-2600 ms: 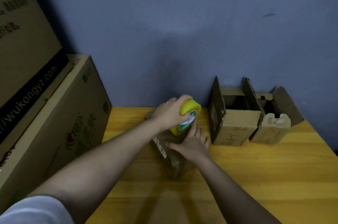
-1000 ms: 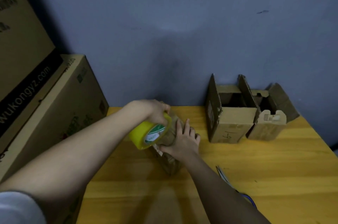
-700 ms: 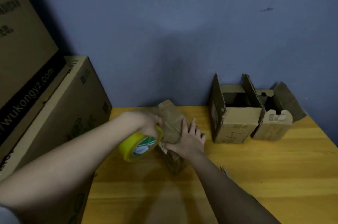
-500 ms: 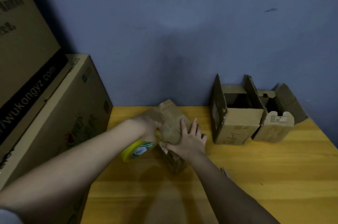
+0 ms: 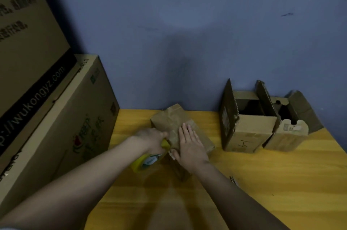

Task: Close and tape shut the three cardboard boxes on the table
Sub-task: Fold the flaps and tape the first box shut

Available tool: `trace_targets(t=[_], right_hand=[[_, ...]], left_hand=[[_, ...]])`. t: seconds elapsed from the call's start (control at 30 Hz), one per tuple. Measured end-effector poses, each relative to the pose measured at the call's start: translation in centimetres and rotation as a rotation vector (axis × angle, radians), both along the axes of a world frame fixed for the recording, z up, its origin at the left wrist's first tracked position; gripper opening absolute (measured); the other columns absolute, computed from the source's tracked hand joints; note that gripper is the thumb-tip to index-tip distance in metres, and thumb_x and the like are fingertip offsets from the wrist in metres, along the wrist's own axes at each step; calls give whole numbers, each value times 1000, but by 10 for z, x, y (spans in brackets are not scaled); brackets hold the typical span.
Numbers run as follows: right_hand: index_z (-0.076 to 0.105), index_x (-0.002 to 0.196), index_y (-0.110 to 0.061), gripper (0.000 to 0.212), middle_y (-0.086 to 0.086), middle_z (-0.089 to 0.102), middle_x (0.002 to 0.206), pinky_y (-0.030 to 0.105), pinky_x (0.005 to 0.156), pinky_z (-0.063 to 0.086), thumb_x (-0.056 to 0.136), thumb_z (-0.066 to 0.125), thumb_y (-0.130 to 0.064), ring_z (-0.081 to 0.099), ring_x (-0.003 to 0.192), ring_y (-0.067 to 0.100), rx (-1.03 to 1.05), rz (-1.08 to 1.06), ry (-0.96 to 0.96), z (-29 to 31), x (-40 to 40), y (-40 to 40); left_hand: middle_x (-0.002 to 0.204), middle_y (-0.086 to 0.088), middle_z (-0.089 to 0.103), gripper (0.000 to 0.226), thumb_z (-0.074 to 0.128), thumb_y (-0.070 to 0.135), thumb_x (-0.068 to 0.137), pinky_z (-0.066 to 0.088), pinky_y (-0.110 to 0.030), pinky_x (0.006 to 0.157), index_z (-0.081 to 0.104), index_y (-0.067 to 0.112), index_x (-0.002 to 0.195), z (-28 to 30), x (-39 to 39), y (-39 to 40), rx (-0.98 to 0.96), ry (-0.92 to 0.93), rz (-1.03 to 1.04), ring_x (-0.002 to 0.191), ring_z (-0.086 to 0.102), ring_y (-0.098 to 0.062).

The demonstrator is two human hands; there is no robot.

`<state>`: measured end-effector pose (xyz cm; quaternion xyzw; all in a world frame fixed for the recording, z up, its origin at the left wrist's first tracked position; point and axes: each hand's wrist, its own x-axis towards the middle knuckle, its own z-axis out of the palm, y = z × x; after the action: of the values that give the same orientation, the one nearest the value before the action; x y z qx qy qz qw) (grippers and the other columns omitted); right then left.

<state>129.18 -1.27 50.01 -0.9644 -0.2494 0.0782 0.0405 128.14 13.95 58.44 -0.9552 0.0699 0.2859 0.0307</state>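
While the hands work at the middle of the counter [image 5: 262, 182]:
Closed box: the box [image 5: 180, 126] lies under both hands, its long axis running from near the person away toward the wall, slightly slanted.
Right hand: the right hand [image 5: 189, 145] lies flat on top, fingers straight and pointing away, pressing the flaps down.
Left hand: the left hand [image 5: 150, 140] is curled round the yellow tape roll [image 5: 148, 161], low against the box's left side.
Tape strip: probably stretched up over the left edge; too dim to be sure.
Nearer hand: the left, so the pull goes leftward and down.
Open boxes: two open boxes [image 5: 249, 128] stand to the right, well apart, flaps up.
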Motion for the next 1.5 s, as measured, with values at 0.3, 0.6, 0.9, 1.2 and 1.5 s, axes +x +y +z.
trace_targets(t=[0.3,0.6,0.9,1.2,1.5], right_hand=[[-4,154,-19,86,-1,-12,161,43,121,3,90,40,-57,-8,149,21,-17,64,-14,-4,-6,8],[-2,151,-41,91,10,-18,160,67,110,-1,81,50,-66,-11,144,43,-79,-167,29,8,6,18],[3,149,-50,89,10,-6,160,64,111,14,79,54,-68,3,142,45,-53,-196,68,16,17,6],[19,148,-49,82,3,19,159,51,113,27,77,59,-58,24,141,34,517,-346,398,8,31,-13],[52,128,-10,34,12,52,130,27,89,38,97,53,-23,49,121,30,697,-440,428,-24,22,-23]], left_hand=[[89,-2,51,81,63,45,86,39,-30,51,13,18,143,-18,-15,17,-196,-95,145,76,54,-20],[125,0,48,56,69,40,82,42,-31,73,38,28,126,-68,-44,36,-674,-316,342,109,52,-21],[129,5,48,89,78,18,75,49,-33,87,23,30,144,-101,-67,29,-913,-428,663,111,52,-14],[116,15,58,60,71,53,75,49,-29,80,47,34,126,-22,-43,24,-633,-803,418,102,57,-10],[130,-6,51,68,63,55,81,45,-35,92,39,29,140,-2,22,-28,-345,-581,51,119,52,-29]])
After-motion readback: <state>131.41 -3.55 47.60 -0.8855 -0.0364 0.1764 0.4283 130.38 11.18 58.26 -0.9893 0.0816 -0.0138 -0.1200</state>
